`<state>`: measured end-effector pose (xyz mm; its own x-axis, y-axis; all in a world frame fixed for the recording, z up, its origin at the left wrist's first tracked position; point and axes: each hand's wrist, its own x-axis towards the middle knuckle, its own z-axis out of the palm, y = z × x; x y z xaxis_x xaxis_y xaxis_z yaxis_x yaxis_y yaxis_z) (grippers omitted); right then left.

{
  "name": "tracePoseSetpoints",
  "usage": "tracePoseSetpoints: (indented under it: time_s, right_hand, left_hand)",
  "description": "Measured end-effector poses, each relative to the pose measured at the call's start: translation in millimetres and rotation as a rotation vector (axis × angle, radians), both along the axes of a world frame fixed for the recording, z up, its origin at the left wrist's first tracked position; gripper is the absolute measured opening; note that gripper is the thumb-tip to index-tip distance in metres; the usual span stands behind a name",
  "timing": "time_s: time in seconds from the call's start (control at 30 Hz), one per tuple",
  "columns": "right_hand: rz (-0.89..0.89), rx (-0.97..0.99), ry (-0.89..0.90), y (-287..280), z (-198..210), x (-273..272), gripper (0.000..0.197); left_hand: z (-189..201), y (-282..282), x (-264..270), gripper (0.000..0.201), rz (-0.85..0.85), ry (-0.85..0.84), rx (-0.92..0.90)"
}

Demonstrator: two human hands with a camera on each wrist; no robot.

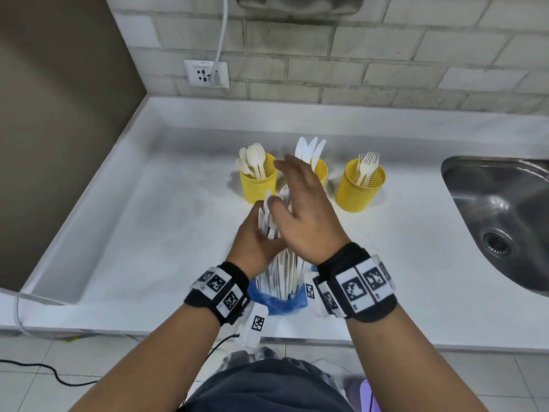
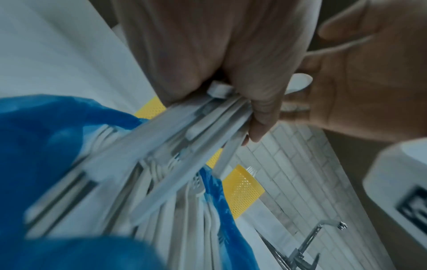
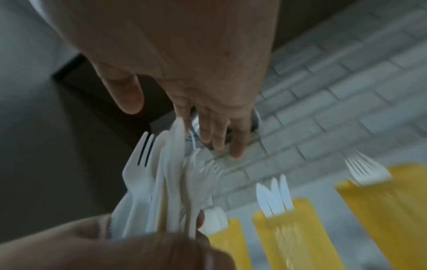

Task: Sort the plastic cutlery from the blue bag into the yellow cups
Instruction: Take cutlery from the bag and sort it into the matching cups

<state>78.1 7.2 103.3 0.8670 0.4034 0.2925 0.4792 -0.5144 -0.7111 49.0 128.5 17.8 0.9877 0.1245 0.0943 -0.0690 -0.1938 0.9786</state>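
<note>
Three yellow mesh cups stand in a row on the white counter: spoons in the left cup (image 1: 258, 185), knives in the middle cup (image 1: 322, 171), forks in the right cup (image 1: 361, 188). The blue bag (image 1: 279, 301) sits near the front edge. A bundle of white plastic cutlery (image 1: 285, 272) sticks up out of it. My left hand (image 1: 261, 224) grips the bundle near its top, thumb and fingers curled round it (image 2: 221, 95). My right hand (image 1: 289, 185) hovers over the bundle's tips with fingers straight and spread, holding nothing (image 3: 175, 126). It hides part of the middle cup.
A steel sink (image 1: 505, 221) is sunk into the counter at the right, with its faucet (image 2: 312, 243) behind it. A wall socket (image 1: 206, 74) with a white cable sits on the tiled wall. Another cable runs off the counter's left front corner.
</note>
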Motion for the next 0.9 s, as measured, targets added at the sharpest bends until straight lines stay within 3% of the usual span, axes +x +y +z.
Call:
tracePoseSetpoints:
  time_s: [0.1, 0.2, 0.23, 0.33, 0.37, 0.4, 0.43, 0.53, 0.6, 0.67, 0.7, 0.83, 0.9]
  right_hand:
    - [-0.103, -0.288, -0.148, 17, 11, 7, 0.054]
    - [-0.171, -0.337, -0.335, 28, 12, 7, 0.045]
    - [-0.184, -0.312, -0.418, 30, 16, 6, 0.036]
    - [-0.142, -0.246, -0.541, 34, 19, 8, 0.008]
    - [-0.126, -0.233, -0.541, 34, 18, 8, 0.01]
    - [-0.104, -0.228, -0.518, 33, 19, 9, 0.024]
    - [-0.073, -0.216, -0.481, 30, 18, 10, 0.033]
    - [-0.024, -0.1, -0.263, 18, 21, 8, 0.044]
    - [-0.066, 0.136, -0.002, 2, 21, 7, 0.053]
    - [-0.092, 0.393, 0.232, -15, 14, 8, 0.058]
    - [-0.08, 0.413, 0.321, -21, 8, 8, 0.064]
    - [0.12, 0.138, 0.421, -24, -11, -1, 0.088]
    - [0.135, 0.257, 0.446, -19, -16, -1, 0.092]
  left_hand:
    - [11, -2, 3, 0.061, 0.012, -0.033, 0.088]
    - [20, -2, 8, 0.079, 0.059, -0.096, 0.125]
    - [25, -2, 13, 0.074, 0.083, -0.114, 0.168]
    - [44, -6, 31, 0.026, 0.121, -0.103, 0.323]
    - [49, -7, 33, 0.03, 0.127, -0.101, 0.355]
    - [47, -7, 36, 0.029, 0.126, -0.128, 0.4]
    - [46, -7, 36, 0.022, 0.117, -0.131, 0.332]
    - [49, -5, 25, 0.035, 0.034, -0.102, 0.036]
    - [51, -2, 24, 0.034, -0.011, -0.087, -0.139]
    - [58, 3, 27, 0.042, 0.01, -0.079, -0.153]
    - [61, 6, 29, 0.041, 0.006, -0.068, -0.173]
    - [76, 7, 29, 0.03, -0.06, -0.06, -0.223]
    - [79, 4, 29, 0.035, -0.059, -0.061, -0.23]
